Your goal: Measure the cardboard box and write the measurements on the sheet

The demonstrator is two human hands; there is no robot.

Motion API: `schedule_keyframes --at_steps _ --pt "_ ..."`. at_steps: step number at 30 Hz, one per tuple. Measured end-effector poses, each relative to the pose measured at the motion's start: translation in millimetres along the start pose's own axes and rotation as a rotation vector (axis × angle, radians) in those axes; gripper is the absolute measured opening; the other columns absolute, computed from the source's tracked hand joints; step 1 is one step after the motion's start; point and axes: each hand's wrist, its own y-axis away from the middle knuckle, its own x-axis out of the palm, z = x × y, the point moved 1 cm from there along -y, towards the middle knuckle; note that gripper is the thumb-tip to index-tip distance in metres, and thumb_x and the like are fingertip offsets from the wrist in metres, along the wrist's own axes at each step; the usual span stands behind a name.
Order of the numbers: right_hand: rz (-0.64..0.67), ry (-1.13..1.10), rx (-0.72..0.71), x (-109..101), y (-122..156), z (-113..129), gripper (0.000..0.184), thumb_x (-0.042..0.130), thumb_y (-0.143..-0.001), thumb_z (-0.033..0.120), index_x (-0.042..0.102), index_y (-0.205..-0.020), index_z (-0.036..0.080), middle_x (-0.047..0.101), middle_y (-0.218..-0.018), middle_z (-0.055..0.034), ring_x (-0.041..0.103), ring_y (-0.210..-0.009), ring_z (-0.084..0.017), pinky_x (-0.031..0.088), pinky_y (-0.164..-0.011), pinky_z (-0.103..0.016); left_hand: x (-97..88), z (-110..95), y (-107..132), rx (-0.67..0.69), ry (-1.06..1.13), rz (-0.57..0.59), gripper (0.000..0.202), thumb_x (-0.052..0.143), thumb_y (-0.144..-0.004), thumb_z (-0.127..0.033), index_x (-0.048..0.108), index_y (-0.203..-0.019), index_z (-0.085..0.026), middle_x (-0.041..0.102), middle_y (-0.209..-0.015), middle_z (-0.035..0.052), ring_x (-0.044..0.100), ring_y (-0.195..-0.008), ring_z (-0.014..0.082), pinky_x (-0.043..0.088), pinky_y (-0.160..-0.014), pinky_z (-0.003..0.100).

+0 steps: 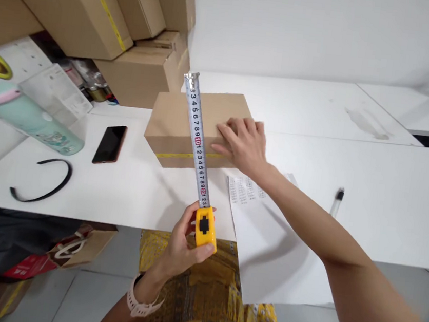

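Note:
My left hand (184, 250) is closed around a yellow tape measure (205, 227) in front of the table's near edge. Its blade (197, 138) is pulled out and slants away from me, passing over a closed brown cardboard box (216, 112). The metal hook at the blade's tip shows past the box's far left edge; whether it touches the box I cannot tell. My right hand (245, 141) lies on the right part of the box, fingers bent and spread on its top, thumb near the front edge. Yellow tape runs along the box's front face.
A printed paper sheet (274, 250) lies under my right arm, overhanging the table's front edge. Further right is a pen (337, 201). On the left are a phone (110, 144), a black band (65, 180) and a mint bottle (48, 124). Cardboard boxes (139, 75) are stacked behind.

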Motion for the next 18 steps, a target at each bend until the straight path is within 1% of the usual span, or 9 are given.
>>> schedule_keyframes --at_steps 3,5,7,9,11,12,14,16,18 --pt "0.013 -0.163 0.089 -12 18 2 0.048 0.038 -0.102 0.061 0.065 -0.129 0.032 0.065 -0.13 -0.01 0.05 -0.127 -0.034 0.035 -0.108 -0.056 2.6 -1 13 -0.036 -0.087 0.03 0.072 0.08 -0.074 -0.033 0.05 -0.139 -0.028 0.061 -0.135 0.011 0.062 -0.103 0.0234 0.055 -0.086 0.035" --pt "-0.027 -0.415 0.2 -34 27 0 0.055 0.028 -0.104 0.061 0.065 -0.13 0.03 0.068 -0.126 -0.0084 0.055 -0.122 -0.03 0.039 -0.107 -0.052 7.1 -4 22 -0.078 -0.167 0.082 0.072 0.079 -0.072 -0.03 0.051 -0.139 -0.027 0.064 -0.13 0.0105 0.063 -0.101 0.0237 0.055 -0.088 0.036" --pt "-0.058 -0.725 0.292 -60 40 -1 0.064 0.021 -0.104 0.065 0.064 -0.134 0.029 0.07 -0.114 -0.0071 0.062 -0.107 -0.025 0.048 -0.1 -0.047 12.7 -9 31 -0.119 -0.259 0.149 0.074 0.079 -0.07 -0.027 0.052 -0.139 -0.026 0.066 -0.124 0.0096 0.064 -0.098 0.0242 0.055 -0.089 0.038" --pt "-0.07 -0.892 0.345 -84 59 -3 0.062 0.028 -0.102 0.068 0.066 -0.133 0.031 0.069 -0.095 -0.0051 0.063 -0.089 -0.022 0.052 -0.087 -0.043 18.4 -12 38 -0.135 -0.353 0.231 0.075 0.079 -0.067 -0.024 0.055 -0.137 -0.026 0.067 -0.122 0.0087 0.064 -0.101 0.0266 0.054 -0.091 0.04" --pt "-0.095 -0.882 0.4 -99 83 -3 0.046 0.046 -0.099 0.065 0.071 -0.122 0.034 0.064 -0.08 -0.0031 0.061 -0.077 -0.022 0.053 -0.075 -0.041 23.3 -12 43 -0.129 -0.431 0.32 0.073 0.081 -0.064 -0.023 0.058 -0.133 -0.026 0.067 -0.122 0.0081 0.064 -0.107 0.0296 0.054 -0.094 0.042" --pt "-0.115 -0.861 0.433 -103 96 -3 0.037 0.054 -0.098 0.061 0.073 -0.116 0.034 0.063 -0.075 -0.0024 0.061 -0.073 -0.021 0.052 -0.07 -0.04 25.2 -10 44 -0.126 -0.455 0.357 0.073 0.082 -0.063 -0.023 0.059 -0.133 -0.026 0.067 -0.124 0.0082 0.063 -0.11 0.0309 0.053 -0.097 0.044" --pt "-0.157 -0.838 0.501 -104 123 1 0.025 0.059 -0.096 0.055 0.074 -0.106 0.036 0.062 -0.07 -0.0015 0.059 -0.067 -0.021 0.051 -0.061 -0.039 28.1 -4 47 -0.137 -0.468 0.388 0.082 0.083 -0.064 -0.023 0.054 -0.14 -0.028 0.065 -0.131 0.0093 0.062 -0.116 0.0324 0.051 -0.102 0.047" --pt "-0.162 -0.833 0.533 -98 148 13 0.017 0.06 -0.097 0.049 0.072 -0.103 0.039 0.063 -0.068 -0.0002 0.06 -0.062 -0.02 0.051 -0.054 -0.039 30.4 4 48 -0.156 -0.442 0.355 0.097 0.085 -0.064 -0.024 0.042 -0.151 -0.03 0.059 -0.141 0.0114 0.059 -0.124 0.0338 0.048 -0.108 0.051" --pt "-0.091 -0.825 0.485 -86 170 31 0.013 0.06 -0.098 0.041 0.071 -0.104 0.043 0.066 -0.069 0.0018 0.061 -0.058 -0.02 0.05 -0.05 -0.038 32.9 9 47 -0.155 -0.399 0.294 0.11 0.088 -0.064 -0.028 0.031 -0.158 -0.031 0.054 -0.146 0.0141 0.056 -0.129 0.0357 0.045 -0.111 0.054"
